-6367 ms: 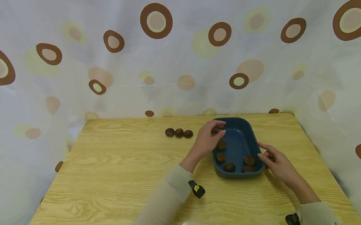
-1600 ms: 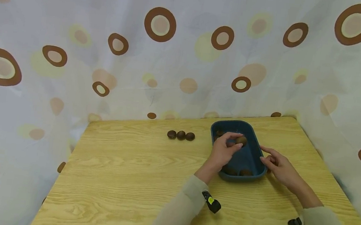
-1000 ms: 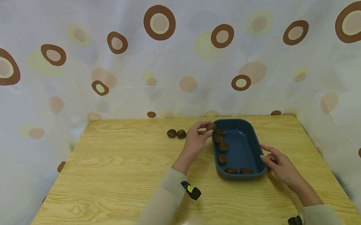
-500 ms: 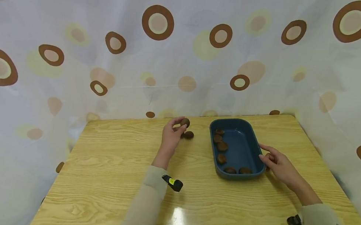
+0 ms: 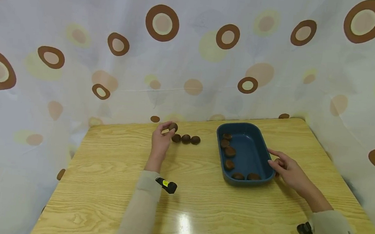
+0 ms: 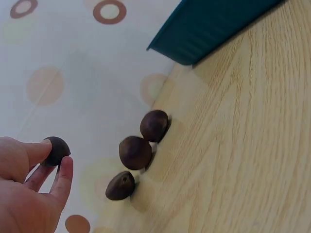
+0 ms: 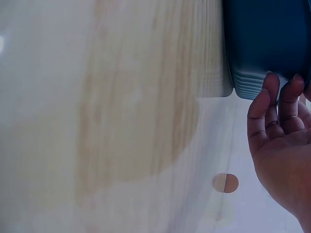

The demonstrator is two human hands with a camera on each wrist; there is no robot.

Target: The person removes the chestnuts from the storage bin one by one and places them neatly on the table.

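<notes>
My left hand (image 5: 161,143) pinches a chestnut (image 5: 173,127) between thumb and fingertips, raised just above the left end of a row. That row is three dark brown chestnuts (image 5: 186,139) side by side on the table; in the left wrist view they lie right of the held chestnut (image 6: 57,151). Several more chestnuts (image 5: 230,152) sit along the left and near walls of a deep blue rectangular dish (image 5: 260,132). My right hand (image 5: 290,173) holds the dish's right side, fingertips (image 7: 271,80) against its outer wall; its inner grip is partly hidden.
A light wooden table (image 5: 103,184) carries everything. Behind it and at the sides hangs a white curtain (image 5: 179,69) with brown and cream circles, meeting the table's back edge close behind the row and dish.
The left hand has carried a chestnut leftward from over the dish, past its left rim, to the row's left end. The right hand and dish stay in place.
</notes>
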